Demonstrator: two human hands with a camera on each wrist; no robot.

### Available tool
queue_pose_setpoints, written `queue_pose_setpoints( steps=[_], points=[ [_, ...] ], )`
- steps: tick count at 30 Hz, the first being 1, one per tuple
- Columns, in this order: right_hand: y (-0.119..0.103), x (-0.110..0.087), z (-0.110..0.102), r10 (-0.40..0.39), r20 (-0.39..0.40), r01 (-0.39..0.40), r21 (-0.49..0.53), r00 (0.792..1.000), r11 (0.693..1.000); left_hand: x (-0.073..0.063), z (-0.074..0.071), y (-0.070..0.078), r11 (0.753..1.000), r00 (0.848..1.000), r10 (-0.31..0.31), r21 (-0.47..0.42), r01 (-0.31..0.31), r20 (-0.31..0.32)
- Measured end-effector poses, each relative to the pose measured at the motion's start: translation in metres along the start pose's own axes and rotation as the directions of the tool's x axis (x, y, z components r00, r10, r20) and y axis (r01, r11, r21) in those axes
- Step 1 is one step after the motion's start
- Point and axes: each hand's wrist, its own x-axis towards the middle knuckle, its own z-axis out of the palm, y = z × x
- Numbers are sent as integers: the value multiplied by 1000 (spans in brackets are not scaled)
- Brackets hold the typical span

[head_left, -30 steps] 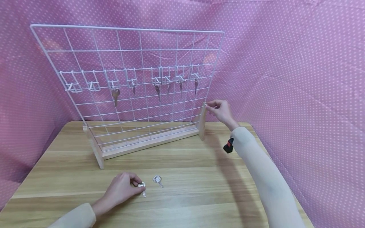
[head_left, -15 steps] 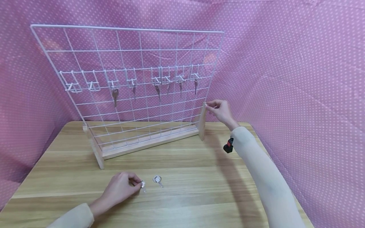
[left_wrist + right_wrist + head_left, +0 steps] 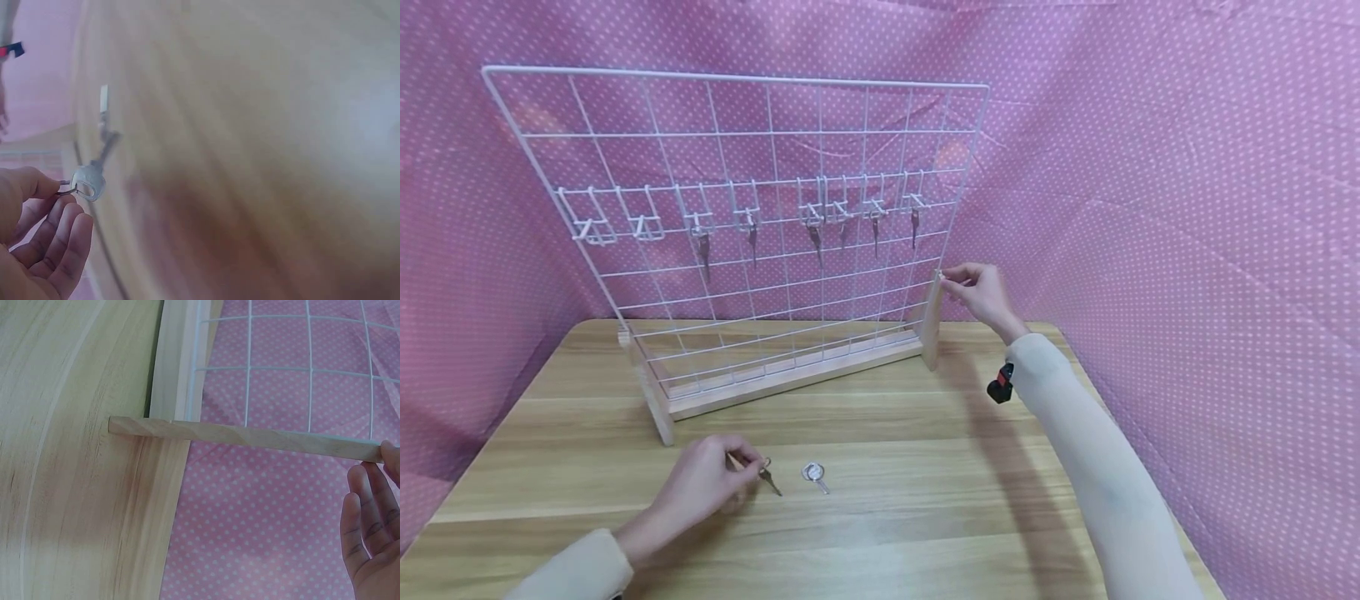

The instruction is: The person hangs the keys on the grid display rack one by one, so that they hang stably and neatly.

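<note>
My left hand (image 3: 698, 482) pinches a key (image 3: 770, 478) by its ring between thumb and fingertips, low over the table's near part. In the left wrist view this key (image 3: 89, 181) hangs from its ring with the blade pointing away. Just right of it, a second key with a ring (image 3: 815, 473) lies on the table. My right hand (image 3: 982, 292) grips the top end of the wooden side support (image 3: 932, 321) of a white wire grid rack (image 3: 730, 132). In the right wrist view the thumb and fingers meet at the end of that wooden support (image 3: 275, 439).
White hooks (image 3: 642, 227) line the rack's middle. Several carry hanging keys (image 3: 816, 242); the two leftmost have none. The rack stands on a wooden base (image 3: 797, 377) at the back of the wooden table (image 3: 880, 533). Pink dotted cloth (image 3: 1187, 250) surrounds the table.
My left hand has raised the key from the table and drawn it slightly left and back; the key has turned. The key on the third hook has twisted. My right hand has stayed still.
</note>
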Motion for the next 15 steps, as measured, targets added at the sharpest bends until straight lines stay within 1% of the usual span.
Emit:
queue_pose_setpoints(
  steps=[4,7,8,11,12,15],
  points=[
    [0,-1,-1,-9,-4,9,-1,1000,1000,5,-18,10,998,995,59,25,-57,-74],
    [-1,-1,-1,-14,-2,14,1,1000,1000,8,-35,20,995,987,97,46,-92,-131],
    [-1,-1,-1,-14,-2,14,2,1000,1000,10,-41,24,994,984,101,49,-94,-145],
    [-1,-2,-1,-8,-2,8,3,1000,1000,14,-59,34,987,966,153,75,-140,-210],
    [-2,-2,0,-5,-3,5,2,1000,1000,16,-65,37,987,962,156,74,-143,-226],
    [-1,-2,0,1,-2,-1,-4,1000,1000,19,-83,45,982,942,182,95,-162,-281]
  ],
)
